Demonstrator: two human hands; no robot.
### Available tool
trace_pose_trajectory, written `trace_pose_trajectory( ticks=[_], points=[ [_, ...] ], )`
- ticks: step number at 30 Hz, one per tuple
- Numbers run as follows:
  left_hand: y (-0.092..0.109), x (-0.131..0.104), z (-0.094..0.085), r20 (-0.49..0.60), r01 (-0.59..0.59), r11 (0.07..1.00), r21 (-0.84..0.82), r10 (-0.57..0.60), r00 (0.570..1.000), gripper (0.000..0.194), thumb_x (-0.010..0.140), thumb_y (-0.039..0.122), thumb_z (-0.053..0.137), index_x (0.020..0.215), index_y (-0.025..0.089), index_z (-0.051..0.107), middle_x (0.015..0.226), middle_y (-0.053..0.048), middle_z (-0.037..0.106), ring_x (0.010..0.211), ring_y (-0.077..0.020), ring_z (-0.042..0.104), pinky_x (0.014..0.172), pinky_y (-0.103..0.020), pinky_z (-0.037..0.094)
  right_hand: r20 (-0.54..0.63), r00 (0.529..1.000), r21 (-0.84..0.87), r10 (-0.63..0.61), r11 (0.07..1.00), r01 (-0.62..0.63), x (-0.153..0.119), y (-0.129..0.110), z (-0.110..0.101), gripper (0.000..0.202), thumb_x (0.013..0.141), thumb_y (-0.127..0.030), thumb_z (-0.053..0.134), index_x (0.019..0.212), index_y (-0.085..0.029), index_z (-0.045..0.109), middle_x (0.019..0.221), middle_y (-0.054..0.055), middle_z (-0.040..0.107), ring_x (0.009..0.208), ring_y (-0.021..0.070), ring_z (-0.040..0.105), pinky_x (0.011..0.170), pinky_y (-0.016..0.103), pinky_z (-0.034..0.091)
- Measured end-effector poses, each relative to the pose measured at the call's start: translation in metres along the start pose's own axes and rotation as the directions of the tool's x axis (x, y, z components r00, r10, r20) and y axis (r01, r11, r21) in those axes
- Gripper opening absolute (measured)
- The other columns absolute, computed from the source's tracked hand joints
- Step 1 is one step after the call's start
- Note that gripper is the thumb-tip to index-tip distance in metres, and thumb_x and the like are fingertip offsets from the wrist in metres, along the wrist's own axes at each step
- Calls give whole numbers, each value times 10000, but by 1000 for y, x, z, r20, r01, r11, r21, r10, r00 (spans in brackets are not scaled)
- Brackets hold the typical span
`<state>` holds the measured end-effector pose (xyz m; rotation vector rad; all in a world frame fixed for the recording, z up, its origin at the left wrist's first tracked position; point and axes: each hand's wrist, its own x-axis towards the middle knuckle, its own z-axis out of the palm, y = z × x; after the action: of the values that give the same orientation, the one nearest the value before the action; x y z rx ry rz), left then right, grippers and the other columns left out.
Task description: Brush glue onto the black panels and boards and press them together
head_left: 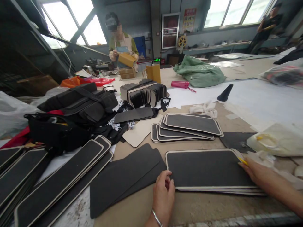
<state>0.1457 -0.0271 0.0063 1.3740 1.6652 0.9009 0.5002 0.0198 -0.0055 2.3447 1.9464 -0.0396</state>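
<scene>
A small stack of dark rectangular panels with pale borders [208,168] lies in front of me. My left hand [164,189] is at the stack's left edge, its fingers curled and touching the front left corner. My right hand [257,171] holds a thin yellow tool [242,161] at the right edge of the top panel. Two plain dark sheets [125,176] overlap to the left of the stack. Behind it, more pale-bordered panels [193,123] are piled unevenly.
Long bordered panels [63,176] lie at the left, near black bags [78,110]. Bundled pieces [144,93], a green sack [199,72] and a black cone [225,93] stand farther back. A plastic bag [279,140] sits at the right. A person [123,47] holds a box across the table.
</scene>
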Motion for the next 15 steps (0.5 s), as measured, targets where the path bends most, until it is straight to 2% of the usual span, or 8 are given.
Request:
trace_pose_trajectory(
  ticks=[4,7,10,12,15],
  points=[
    [-1,0,-2,13,-10,1000,-13,11,1000,249,725,268,457,901,168,603,672,-20,567,630,-160,545,629,-288,453,123,992,19,-22,1000,20,-4,-4,-7,184,911,-267,316,970,-176,465,880,136,626,789,257,623,641,324,400],
    [-7,2,-6,30,-22,999,-29,23,999,279,721,337,483,915,175,600,669,-14,582,615,-161,564,618,-283,462,154,988,65,2,998,-12,-9,-12,-18,223,914,-274,299,1043,-175,451,915,120,630,862,253,614,684,320,407],
    [-15,7,-6,71,-41,998,-45,44,996,314,707,393,506,918,179,598,640,6,576,587,-154,573,594,-264,463,154,988,66,26,997,-36,-11,-19,-25,221,913,-277,316,1038,-166,460,940,126,629,892,248,604,696,313,403],
    [-20,8,-3,43,-58,997,-53,61,997,327,701,423,503,901,182,600,608,23,556,557,-146,561,575,-256,456,156,987,63,34,997,-44,-11,-20,-26,208,911,-286,334,1010,-166,472,947,124,630,879,243,606,688,307,400],
    [-23,6,4,-66,-84,995,-60,80,995,339,705,452,473,882,193,601,578,43,523,517,-134,528,567,-253,443,156,988,74,25,997,-37,-11,-19,-27,197,910,-288,353,997,-165,480,936,117,633,874,235,607,687,299,398]
  ],
)
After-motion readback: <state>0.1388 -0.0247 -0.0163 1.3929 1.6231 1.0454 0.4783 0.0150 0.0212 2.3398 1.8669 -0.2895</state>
